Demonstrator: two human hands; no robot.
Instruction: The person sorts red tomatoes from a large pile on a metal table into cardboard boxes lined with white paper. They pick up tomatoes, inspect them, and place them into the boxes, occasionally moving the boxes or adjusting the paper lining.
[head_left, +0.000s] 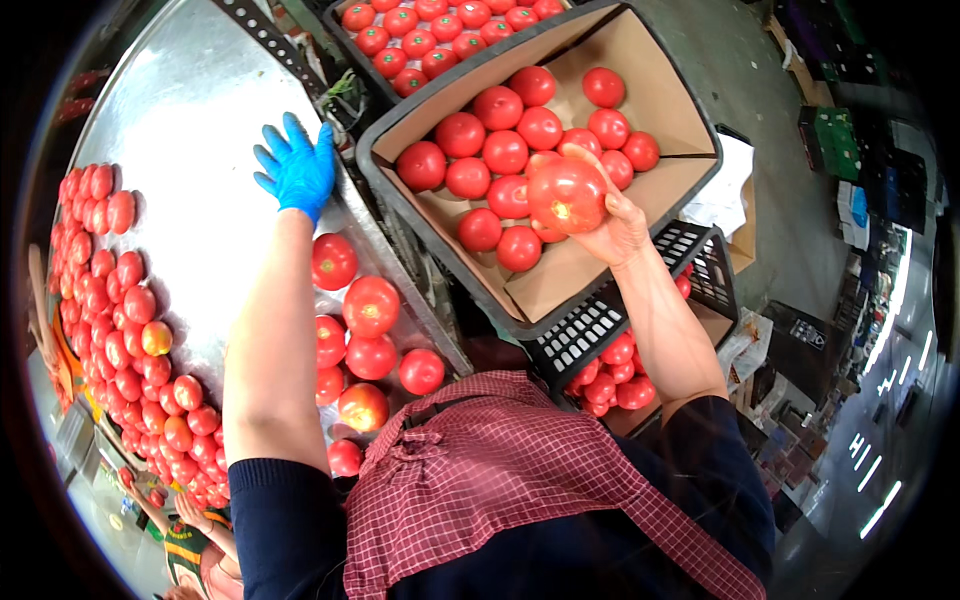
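Observation:
My left hand, in a blue glove, rests on the metal table with fingers spread and nothing in it. My bare right hand grips a large red tomato above a black crate lined with brown cardboard. Several loose tomatoes lie on the bottom of that crate, partly hidden by my right hand. Between my left arm and the table's edge are several large tomatoes, one of them partly yellow.
A heap of smaller tomatoes covers the table's far left side. Behind the lined crate stands another crate of tomatoes in rows. Below it, a black slotted crate holds more tomatoes. Another person is at lower left.

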